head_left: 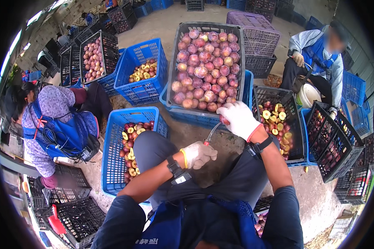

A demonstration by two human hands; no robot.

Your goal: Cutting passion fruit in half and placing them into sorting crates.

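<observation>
Plum [225, 120] in hand beside a curved blade

The plum should be light, firm with a little give, smooth enough to slip and easily bruised. It is best held round its sides, with the skin facing the curved tool [212, 132] left free.

It sits under the fingertips of the gloved right hand [238, 119], just off the near edge of the black crate [174, 70] of whole plums [206, 70]. Those fingers are bent around it, parted about the fruit's width; the thumb's place is unclear. The left hand [199, 155], gloved too, has its fingers curled on the tool's red handle. The metal end points up at the plum; whether they touch, I cannot tell.
</observation>
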